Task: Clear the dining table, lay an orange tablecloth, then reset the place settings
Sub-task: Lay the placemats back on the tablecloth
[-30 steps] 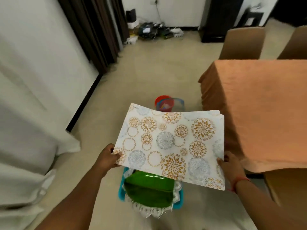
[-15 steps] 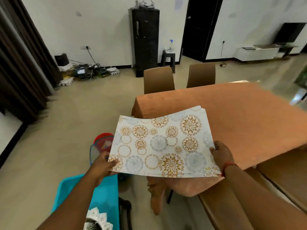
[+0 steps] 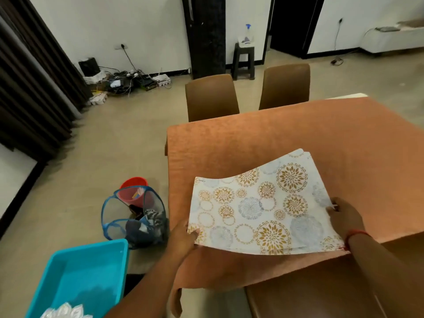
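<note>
A stack of patterned placemats (image 3: 259,208) is held over the near edge of the bench, which is already covered by the orange tablecloth (image 3: 286,138). The left hand (image 3: 183,235) is pinched on the stack's corner at 7 o'clock; the right hand (image 3: 344,216) is clamped on the edge at 3 o'clock. The sheets are seen to bow, so they are judged thin, light and floppy, likely slippery against each other. Opposite edges are best gripped. At 8 o'clock a blue tub (image 3: 82,278) is on the floor.
</note>
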Motion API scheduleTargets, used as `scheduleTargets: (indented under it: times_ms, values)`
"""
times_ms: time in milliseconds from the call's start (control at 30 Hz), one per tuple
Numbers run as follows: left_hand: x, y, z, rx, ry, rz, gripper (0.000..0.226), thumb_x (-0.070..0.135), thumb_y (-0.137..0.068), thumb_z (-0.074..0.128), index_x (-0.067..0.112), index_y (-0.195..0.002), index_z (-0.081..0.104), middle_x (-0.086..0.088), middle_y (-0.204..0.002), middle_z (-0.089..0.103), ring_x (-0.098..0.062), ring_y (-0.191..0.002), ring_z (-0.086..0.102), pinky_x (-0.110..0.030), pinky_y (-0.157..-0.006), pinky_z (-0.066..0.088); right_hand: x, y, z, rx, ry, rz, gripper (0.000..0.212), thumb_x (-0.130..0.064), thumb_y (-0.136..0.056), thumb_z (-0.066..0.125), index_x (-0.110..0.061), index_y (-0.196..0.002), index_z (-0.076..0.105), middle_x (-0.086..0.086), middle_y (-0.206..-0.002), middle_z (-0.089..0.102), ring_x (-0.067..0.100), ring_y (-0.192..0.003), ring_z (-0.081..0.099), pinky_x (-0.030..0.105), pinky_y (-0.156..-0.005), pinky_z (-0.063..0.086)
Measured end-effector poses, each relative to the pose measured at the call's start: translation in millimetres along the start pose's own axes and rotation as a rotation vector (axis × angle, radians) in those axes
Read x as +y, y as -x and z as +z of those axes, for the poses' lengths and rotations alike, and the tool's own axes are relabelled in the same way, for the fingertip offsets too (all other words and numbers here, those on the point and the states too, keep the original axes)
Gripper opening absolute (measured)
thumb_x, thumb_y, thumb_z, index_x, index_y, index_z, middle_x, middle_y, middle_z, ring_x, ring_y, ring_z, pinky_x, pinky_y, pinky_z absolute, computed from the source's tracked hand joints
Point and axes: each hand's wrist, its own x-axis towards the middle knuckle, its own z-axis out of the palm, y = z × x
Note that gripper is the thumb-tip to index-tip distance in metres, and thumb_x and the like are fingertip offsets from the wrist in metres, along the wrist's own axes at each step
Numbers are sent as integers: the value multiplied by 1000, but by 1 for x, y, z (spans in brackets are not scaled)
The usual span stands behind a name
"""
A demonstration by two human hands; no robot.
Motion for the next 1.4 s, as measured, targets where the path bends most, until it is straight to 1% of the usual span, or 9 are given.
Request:
scheduleTargets:
  times_ms: [100,233,367,633,733,800,1067,1300,1400]
  values:
    - [5,-5,25,38,-87,-36,34,6,-95,64,16,-126,57,-1,-112,67,-21,-91,70,-39,-64,63,10,-22,6,-35,1,17,32,-11,-98,55,-9,-130,60,18,-121,65,37,-108,59,39,-94,44]
    - [8,-15,36,120,-301,-3,40,9,-92,66,12,-131,57,-6,-121,68,-21,-100,66,-35,-80,57,16,-37,22,-67,5,33,36,-11,-98,54,-10,-134,57,18,-127,63,38,-115,57,42,-101,43]
    - [7,-25,38,105,-270,-205,30,9,-90,67,9,-118,54,-11,-111,67,-29,-97,68,-46,-84,60,21,-50,30,-101,5,50,33,-9,-99,52,-8,-131,59,19,-127,63,38,-115,57,39,-99,42]
    - [-5,-29,42,61,-435,-330,17,8,-90,62,1,-105,65,-13,-102,71,-26,-82,69,-30,-66,54,18,-75,48,-183,53,37,34,-11,-102,47,-6,-134,56,21,-132,60,41,-119,54,42,-102,41]
    - [-13,-29,42,56,-574,-293,6,15,-92,62,9,-89,61,-3,-89,66,-13,-67,57,-22,-55,45,11,-81,53,-200,60,33,40,-14,-102,47,-8,-141,50,19,-142,53,39,-129,49,42,-109,36]
    - [-17,-29,42,69,-612,-259,13,18,-93,63,7,-100,64,-7,-100,69,-13,-68,55,-20,-51,41,8,-83,56,-207,67,34,41,-15,-102,48,-8,-142,48,18,-143,51,38,-131,47,41,-110,35]
    - [-13,-29,41,149,-677,-132,30,24,-96,63,9,-122,56,-8,-124,66,-23,-108,63,-26,-76,42,18,-83,64,-197,105,35,40,-12,-100,48,-12,-140,52,18,-138,56,39,-126,51,40,-106,38]
    - [-5,-24,42,233,-848,19,30,26,-93,67,9,-117,60,-7,-129,48,-24,-117,51,-33,-96,46,19,-83,66,-220,139,40,41,-16,-100,49,-14,-141,49,18,-136,57,39,-123,52,41,-105,39]
    - [3,-18,47,177,-713,121,14,15,-97,57,12,-110,52,-3,-109,55,-18,-97,57,-30,-82,51,18,-83,66,-226,144,34,41,-17,-100,49,-14,-141,48,18,-137,56,40,-123,52,41,-104,39]
